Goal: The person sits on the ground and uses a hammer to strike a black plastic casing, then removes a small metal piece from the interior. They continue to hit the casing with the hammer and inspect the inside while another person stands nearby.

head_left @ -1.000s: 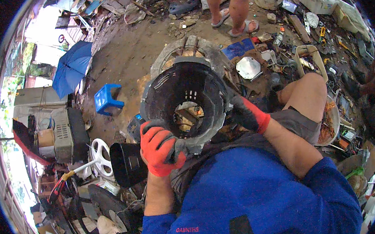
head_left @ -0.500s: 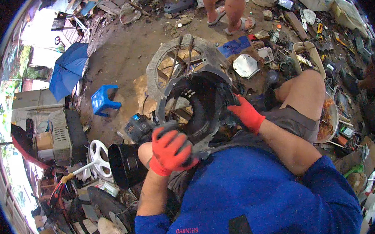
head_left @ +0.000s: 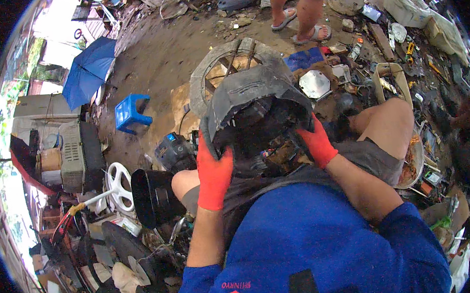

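Between my knees is a hollow black plastic housing (head_left: 258,93), its dusty, slotted outer side facing up and its dark opening toward me. My left hand (head_left: 215,172), in a red-orange glove, is closed on the housing's left edge. On the opposite edge, my right hand (head_left: 317,143) grips it in a matching glove, with part of the fingers hidden behind the rim. Just beyond the housing lies a grey ring-shaped frame (head_left: 203,75) with crossing bars. Small mixed scraps (head_left: 282,157) show below the opening, too dim to name.
A blue stool (head_left: 133,113) and an open blue umbrella (head_left: 89,72) stand to the left. A black bin (head_left: 154,198) and a white wheel (head_left: 120,187) are by my left knee. Scrap surrounds a beige container (head_left: 391,84) at right. Another person's legs (head_left: 305,19) are ahead.
The housing has tipped over, so its slotted outside shows instead of its round interior. My left hand has moved from the near rim to its left edge. My right hand stays at the right edge.
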Tool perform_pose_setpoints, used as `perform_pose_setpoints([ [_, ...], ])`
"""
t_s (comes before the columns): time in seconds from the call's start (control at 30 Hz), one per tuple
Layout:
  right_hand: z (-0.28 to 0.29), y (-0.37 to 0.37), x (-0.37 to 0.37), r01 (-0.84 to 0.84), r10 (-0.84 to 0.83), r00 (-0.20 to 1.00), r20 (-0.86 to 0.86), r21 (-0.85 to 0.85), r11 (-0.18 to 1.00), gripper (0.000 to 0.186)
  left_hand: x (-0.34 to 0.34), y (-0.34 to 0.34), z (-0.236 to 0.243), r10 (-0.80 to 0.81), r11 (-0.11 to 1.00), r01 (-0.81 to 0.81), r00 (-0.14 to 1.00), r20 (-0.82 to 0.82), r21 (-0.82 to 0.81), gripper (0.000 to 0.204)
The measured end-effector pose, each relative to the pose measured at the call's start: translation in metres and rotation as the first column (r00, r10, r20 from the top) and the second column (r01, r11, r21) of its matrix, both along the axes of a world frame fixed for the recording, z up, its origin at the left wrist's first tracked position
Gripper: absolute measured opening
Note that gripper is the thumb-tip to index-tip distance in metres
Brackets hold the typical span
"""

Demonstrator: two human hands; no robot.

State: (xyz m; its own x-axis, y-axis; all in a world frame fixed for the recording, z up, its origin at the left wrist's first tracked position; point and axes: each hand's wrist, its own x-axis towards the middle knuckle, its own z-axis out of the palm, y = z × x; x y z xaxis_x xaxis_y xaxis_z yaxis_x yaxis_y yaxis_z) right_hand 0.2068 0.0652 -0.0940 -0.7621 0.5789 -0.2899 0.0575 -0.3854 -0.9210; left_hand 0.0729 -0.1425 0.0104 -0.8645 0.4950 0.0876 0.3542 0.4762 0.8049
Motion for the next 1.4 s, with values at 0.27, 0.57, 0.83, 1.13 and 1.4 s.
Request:
perform_pose_setpoints([
  [0.27,-0.001,0.008,-0.006,-0.045,0.050,0.998,0.029,-0.145,0.988,0.063,-0.005,-0.004,-0.003,-0.061,0.998,0.061,0.998,0.018,-0.007,0.065],
  [0.57,-0.013,0.006,-0.019,-0.168,0.167,0.986,0.021,0.112,0.979,0.057,-0.040,-0.011,-0.021,-0.024,0.999,0.023,1.000,-0.013,-0.047,0.053],
  [0.83,-0.010,0.008,-0.014,-0.262,0.247,0.964,0.100,0.190,0.946,0.054,-0.024,-0.001,-0.009,-0.061,0.962,0.019,0.987,-0.147,-0.271,0.052],
  [1.13,-0.068,0.016,-0.007,-0.378,0.306,0.926,0.222,0.559,0.738,0.074,-0.016,-0.009,-0.009,-0.189,0.950,-0.003,0.789,-0.585,-0.311,0.064],
  [1.4,-0.051,0.011,-0.010,-0.553,0.328,0.823,0.463,0.526,0.646,0.075,-0.042,0.003,-0.050,-0.076,0.928,-0.077,0.919,-0.386,-0.365,0.063],
])
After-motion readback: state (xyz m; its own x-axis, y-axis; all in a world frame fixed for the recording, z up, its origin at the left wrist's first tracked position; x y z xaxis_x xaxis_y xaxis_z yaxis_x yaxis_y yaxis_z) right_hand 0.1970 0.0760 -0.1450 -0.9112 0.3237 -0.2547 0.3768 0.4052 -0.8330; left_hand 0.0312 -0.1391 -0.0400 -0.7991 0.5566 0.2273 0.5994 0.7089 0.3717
